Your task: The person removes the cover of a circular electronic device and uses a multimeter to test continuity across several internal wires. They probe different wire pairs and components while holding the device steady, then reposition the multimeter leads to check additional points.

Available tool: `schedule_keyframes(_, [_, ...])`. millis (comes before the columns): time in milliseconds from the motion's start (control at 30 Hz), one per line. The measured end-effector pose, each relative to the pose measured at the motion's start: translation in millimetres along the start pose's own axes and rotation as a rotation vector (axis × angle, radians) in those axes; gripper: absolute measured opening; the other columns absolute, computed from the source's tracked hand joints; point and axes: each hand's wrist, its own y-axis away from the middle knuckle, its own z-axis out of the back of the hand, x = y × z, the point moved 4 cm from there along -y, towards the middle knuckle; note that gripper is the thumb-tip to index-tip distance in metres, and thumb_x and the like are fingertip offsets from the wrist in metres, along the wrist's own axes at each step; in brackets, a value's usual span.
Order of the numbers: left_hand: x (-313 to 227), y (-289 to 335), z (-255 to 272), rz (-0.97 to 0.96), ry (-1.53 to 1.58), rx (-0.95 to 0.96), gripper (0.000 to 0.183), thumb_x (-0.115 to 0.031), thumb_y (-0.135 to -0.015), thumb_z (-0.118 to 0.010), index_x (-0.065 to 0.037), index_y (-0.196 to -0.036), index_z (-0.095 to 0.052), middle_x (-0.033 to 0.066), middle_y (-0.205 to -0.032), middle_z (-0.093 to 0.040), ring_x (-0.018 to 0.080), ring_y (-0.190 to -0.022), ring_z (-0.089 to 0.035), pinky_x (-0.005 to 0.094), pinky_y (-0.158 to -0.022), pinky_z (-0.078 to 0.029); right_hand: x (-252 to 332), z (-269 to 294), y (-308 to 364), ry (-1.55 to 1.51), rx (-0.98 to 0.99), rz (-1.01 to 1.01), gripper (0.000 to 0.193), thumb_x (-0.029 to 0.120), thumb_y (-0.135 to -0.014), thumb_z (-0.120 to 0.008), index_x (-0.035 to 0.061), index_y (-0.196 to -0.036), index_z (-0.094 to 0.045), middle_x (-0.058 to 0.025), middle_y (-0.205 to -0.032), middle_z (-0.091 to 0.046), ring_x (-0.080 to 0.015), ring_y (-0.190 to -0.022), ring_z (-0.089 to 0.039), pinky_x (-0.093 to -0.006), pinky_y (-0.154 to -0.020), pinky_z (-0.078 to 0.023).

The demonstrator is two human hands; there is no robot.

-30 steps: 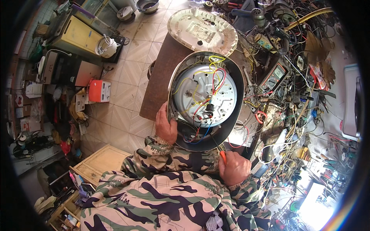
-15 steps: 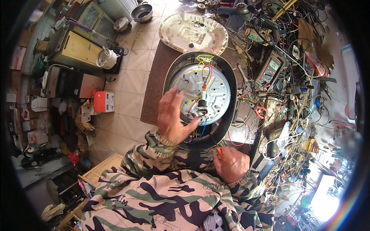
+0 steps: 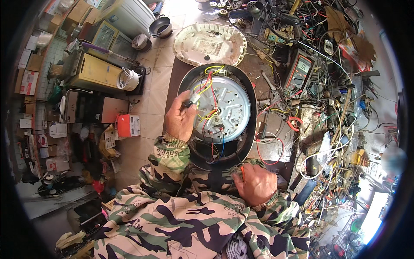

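An opened appliance, looking like an upturned cooker, has a dark oval housing (image 3: 252, 129) around a round silvery metal plate (image 3: 235, 101). Red, yellow and blue wires (image 3: 211, 90) cross the plate. At the housing's left rim, my left hand (image 3: 179, 121) is closed on a small black part (image 3: 187, 104) with wires and a pale sleeve. My right hand (image 3: 255, 183), below the near right rim, is closed round a screwdriver (image 3: 243, 172) with an orange handle; its dark thin shaft points toward the housing.
Behind the housing lies a dirty off-white base cover (image 3: 209, 45). On the right are a multimeter (image 3: 299, 73), red-handled pliers (image 3: 294, 123) and a heap of tangled cables (image 3: 332, 142). A red-orange box (image 3: 129, 125) and a yellow cabinet (image 3: 97, 72) stand left.
My left hand has moved left and closed on the small black part, which has come away from the plate's middle with its wires. My right hand has barely moved, still holding the screwdriver.
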Motion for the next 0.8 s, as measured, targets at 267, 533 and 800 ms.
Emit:
schedule_keyframes(267, [12,9,3,0.043,-0.081,-0.09,0.054,-0.005,-0.088,-0.073,0.001,-0.137,-0.05,0.009,-0.117,-0.06,0.0119,-0.102,-0.06,0.0269,-0.089,-0.05,-12,5,0,-0.07,0.019,0.077,0.032,0.028,-0.075,-0.081,0.0064,-0.081,-0.057,-0.011,-0.069,-0.057,-0.0312,-0.059,-0.063,-0.0428,-0.051,-0.049])
schedule_keyframes(533, [0,50,12,0.14,-0.129,-0.163,0.047,-0.006,-0.087,-0.074,0.003,-0.129,-0.054,0.0097,-0.116,-0.062,0.0106,-0.097,-0.059,0.0261,-0.086,-0.051,-17,7,1,-0.143,0.064,0.14,0.031,0.026,-0.075,-0.081,0.0062,-0.085,-0.058,-0.0104,-0.071,-0.057,-0.031,-0.062,-0.063,-0.0406,-0.055,-0.05])
schedule_keyframes(800, [27,118,-4,0.426,-0.216,0.104,0.025,-0.012,-0.093,-0.067,0.004,-0.111,-0.062,0.0127,-0.094,-0.072,0.0156,-0.079,-0.07,0.0299,-0.071,-0.056,-18,2,3,-0.19,0.09,0.178,0.035,0.026,-0.078,-0.08,0.0032,-0.097,-0.062,-0.0099,-0.074,-0.058,-0.0296,-0.063,-0.063,-0.0396,-0.055,-0.051])
